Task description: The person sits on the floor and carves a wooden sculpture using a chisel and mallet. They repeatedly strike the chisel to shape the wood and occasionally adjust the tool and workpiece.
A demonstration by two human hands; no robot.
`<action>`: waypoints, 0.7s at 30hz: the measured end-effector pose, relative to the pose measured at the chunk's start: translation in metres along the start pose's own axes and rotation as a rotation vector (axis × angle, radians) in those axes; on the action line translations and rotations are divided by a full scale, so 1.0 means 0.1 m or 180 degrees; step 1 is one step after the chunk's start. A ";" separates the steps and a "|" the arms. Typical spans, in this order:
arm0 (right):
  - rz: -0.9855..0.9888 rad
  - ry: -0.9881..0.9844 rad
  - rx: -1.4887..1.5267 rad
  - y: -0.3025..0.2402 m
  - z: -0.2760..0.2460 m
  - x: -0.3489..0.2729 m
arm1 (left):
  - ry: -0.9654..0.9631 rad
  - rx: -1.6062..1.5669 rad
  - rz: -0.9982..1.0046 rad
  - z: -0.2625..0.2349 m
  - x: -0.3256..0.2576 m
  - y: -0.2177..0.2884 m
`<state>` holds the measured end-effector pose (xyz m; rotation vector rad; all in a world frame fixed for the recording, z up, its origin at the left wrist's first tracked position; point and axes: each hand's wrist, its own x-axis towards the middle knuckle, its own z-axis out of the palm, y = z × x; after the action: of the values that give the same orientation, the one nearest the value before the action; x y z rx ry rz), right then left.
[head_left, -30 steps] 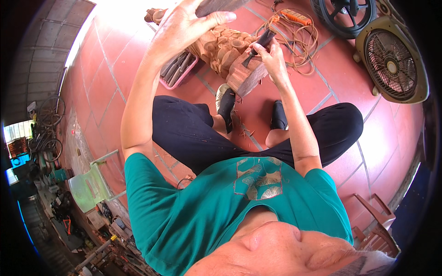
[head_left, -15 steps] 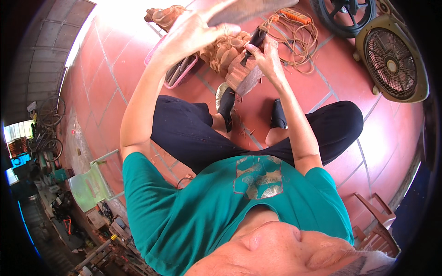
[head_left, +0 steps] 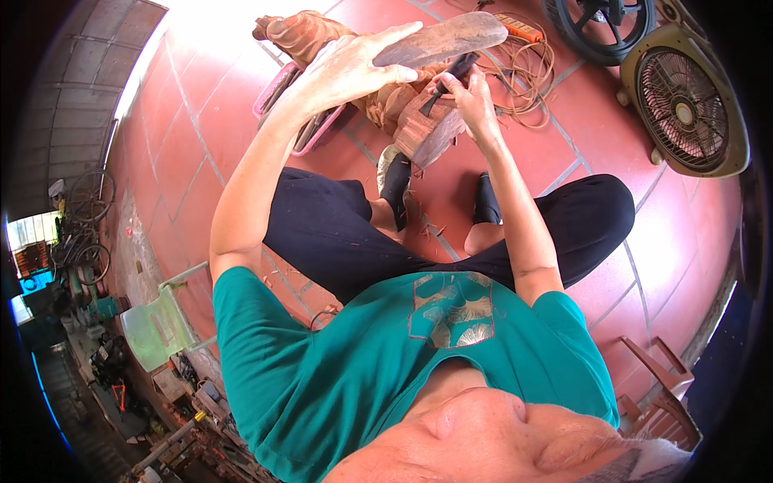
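Note:
My left hand [head_left: 346, 68] holds a flat, rounded wooden mallet [head_left: 443, 40] by its near end, between thumb and fingers. The index finger is stretched along its upper side. My right hand [head_left: 473, 97] is closed round a chisel [head_left: 456, 69] with a dark handle. The chisel's blade points down onto the pale cut end of a carved wooden piece [head_left: 419, 137]. The mallet lies just above the top of the chisel's handle; whether they touch I cannot tell. Part of the carving is hidden behind the mallet and my left hand.
A pink basket [head_left: 310, 141] with tools stands left of the carving. Beyond lie an orange power strip [head_left: 519, 30] and its coiled cord [head_left: 531, 101]. A box fan [head_left: 684, 113] and a black wheel [head_left: 604, 28] are at the right. Wood chips lie near my feet.
My left hand has brought the mallet down toward the chisel's handle, and more of the mallet shows. The chisel and right hand have shifted only slightly.

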<state>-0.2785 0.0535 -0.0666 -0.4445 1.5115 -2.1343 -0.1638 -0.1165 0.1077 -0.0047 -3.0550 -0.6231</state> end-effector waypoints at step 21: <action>-0.0502 0.0193 -0.0022 -0.05 0.01 -0.29 | 0.0504 -0.0556 0.0376 -0.14 0.00 -0.04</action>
<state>-0.2550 0.0698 -0.0615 -0.5215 1.5639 -2.2823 -0.1635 -0.1260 0.1191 -0.1313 -2.8154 -0.8358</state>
